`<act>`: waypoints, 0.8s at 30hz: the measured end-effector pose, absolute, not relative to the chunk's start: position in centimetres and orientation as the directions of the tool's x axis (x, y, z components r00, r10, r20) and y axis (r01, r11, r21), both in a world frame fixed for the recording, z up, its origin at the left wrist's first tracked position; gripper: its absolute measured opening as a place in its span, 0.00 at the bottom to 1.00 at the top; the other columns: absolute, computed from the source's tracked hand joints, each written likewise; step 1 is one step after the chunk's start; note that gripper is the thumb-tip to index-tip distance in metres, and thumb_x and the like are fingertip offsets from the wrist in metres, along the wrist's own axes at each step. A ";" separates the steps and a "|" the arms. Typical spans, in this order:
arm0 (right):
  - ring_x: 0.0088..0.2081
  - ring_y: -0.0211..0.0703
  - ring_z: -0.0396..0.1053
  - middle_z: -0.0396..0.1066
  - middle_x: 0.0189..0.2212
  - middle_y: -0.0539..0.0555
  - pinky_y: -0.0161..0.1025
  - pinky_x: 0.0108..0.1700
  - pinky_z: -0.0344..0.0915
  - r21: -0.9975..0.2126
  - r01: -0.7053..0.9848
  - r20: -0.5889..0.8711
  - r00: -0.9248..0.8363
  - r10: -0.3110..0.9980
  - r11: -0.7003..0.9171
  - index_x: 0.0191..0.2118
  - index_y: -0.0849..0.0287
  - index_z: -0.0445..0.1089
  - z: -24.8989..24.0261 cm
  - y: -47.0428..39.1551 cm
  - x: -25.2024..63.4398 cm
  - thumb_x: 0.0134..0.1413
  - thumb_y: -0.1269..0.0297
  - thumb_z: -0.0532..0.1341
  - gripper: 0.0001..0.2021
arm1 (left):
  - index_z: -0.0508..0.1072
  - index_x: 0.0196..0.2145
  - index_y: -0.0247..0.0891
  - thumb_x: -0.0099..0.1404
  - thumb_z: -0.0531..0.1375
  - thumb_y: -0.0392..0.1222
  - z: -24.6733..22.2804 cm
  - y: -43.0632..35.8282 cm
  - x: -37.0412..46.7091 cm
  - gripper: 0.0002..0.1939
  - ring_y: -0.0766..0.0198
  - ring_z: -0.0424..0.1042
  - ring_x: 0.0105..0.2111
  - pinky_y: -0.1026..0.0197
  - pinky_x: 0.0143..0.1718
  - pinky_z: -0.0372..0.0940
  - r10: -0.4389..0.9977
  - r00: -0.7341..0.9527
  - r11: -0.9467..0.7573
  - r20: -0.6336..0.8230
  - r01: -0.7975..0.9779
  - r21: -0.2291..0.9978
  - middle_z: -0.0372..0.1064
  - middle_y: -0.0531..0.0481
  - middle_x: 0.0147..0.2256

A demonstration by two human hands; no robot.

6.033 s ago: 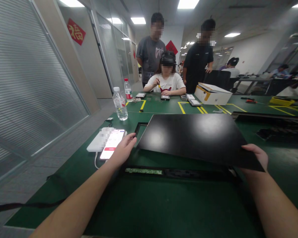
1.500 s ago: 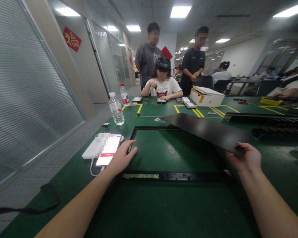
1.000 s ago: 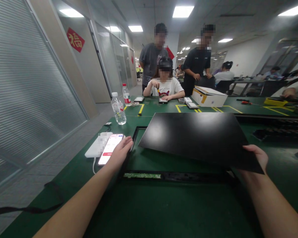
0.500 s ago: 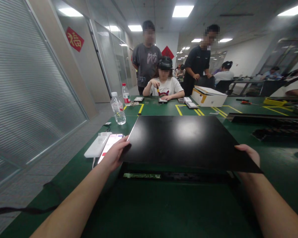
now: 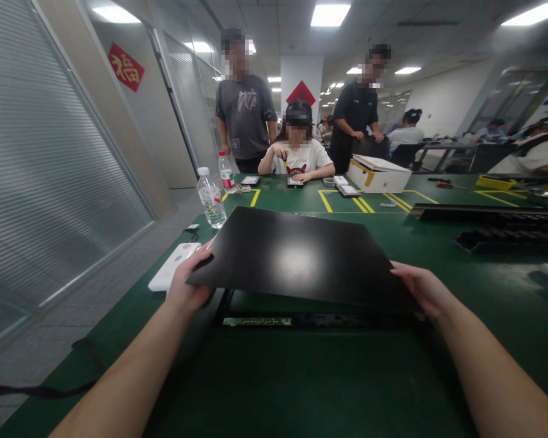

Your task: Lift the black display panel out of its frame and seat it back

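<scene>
hands (image 5: pixel 189 285) | holding black panel (image 5: pixel 292 252) by opposite edges | frame (image 5: pixel 347 321) beneath

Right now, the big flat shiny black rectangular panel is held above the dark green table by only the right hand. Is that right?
Not quite: it's both hands. The head view shows the left hand gripping one side of the big flat shiny black rectangular panel and the right hand the other. It is held above the dark green table.
</scene>
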State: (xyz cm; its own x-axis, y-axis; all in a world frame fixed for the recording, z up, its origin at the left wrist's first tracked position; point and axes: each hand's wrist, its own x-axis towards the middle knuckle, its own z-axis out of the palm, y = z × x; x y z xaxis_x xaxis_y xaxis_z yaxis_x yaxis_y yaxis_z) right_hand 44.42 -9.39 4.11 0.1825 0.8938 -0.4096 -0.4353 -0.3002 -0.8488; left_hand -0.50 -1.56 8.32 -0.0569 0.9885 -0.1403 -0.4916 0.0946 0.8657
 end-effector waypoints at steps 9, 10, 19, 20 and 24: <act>0.32 0.39 0.76 0.82 0.39 0.60 0.32 0.32 0.71 -0.939 -0.148 -0.342 0.360 0.868 -0.309 0.50 0.62 0.77 3.8 -8.8 45.1 0.44 0.71 0.66 0.23 | 0.82 0.50 0.36 0.53 0.64 0.33 8.8 -2.1 0.3 0.25 0.53 0.83 0.39 0.59 0.40 0.78 0.992 -0.089 0.025 -0.084 -0.522 0.852 0.84 0.48 0.38; 0.32 0.39 0.77 0.82 0.39 0.60 0.33 0.32 0.71 -0.942 -0.136 -0.335 0.391 0.857 -0.306 0.52 0.62 0.76 3.9 -8.7 45.0 0.45 0.70 0.66 0.25 | 0.82 0.50 0.37 0.53 0.65 0.33 8.7 -2.1 0.3 0.25 0.53 0.83 0.39 0.58 0.41 0.78 0.993 -0.087 0.024 -0.079 -0.509 0.861 0.84 0.48 0.38; 0.33 0.43 0.78 0.83 0.36 0.61 0.35 0.32 0.70 -0.948 -0.011 -0.273 0.539 0.796 -0.317 0.51 0.60 0.74 4.4 -8.5 44.4 0.46 0.69 0.63 0.23 | 0.84 0.49 0.35 0.52 0.70 0.39 7.2 -1.6 0.3 0.25 0.49 0.82 0.46 0.57 0.46 0.77 1.000 0.015 0.018 -0.013 -0.436 0.900 0.84 0.46 0.45; 0.32 0.42 0.77 0.82 0.35 0.60 0.34 0.30 0.69 -0.949 0.010 -0.258 0.555 0.791 -0.316 0.50 0.60 0.75 4.4 -8.5 44.4 0.46 0.69 0.63 0.22 | 0.84 0.49 0.35 0.51 0.70 0.39 7.1 -1.6 0.3 0.25 0.48 0.82 0.47 0.57 0.46 0.77 1.000 0.024 0.023 -0.014 -0.434 0.900 0.84 0.46 0.46; 0.25 0.40 0.72 0.80 0.29 0.58 0.33 0.24 0.59 -0.948 0.084 -0.200 0.596 0.778 -0.308 0.48 0.60 0.75 4.1 -8.3 44.7 0.46 0.67 0.63 0.20 | 0.84 0.49 0.36 0.52 0.71 0.40 6.7 -1.7 0.4 0.25 0.48 0.81 0.49 0.59 0.47 0.76 0.999 0.038 0.027 -0.012 -0.420 0.907 0.84 0.47 0.47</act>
State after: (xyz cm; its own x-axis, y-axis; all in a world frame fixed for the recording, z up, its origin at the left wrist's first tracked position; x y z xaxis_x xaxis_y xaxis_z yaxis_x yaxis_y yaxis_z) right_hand 44.66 -8.32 4.12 0.5961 0.7777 -0.1995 0.0839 -0.3075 -0.9478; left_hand 0.35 -1.68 6.74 0.0375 0.9992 -0.0122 -0.4200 0.0268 0.9071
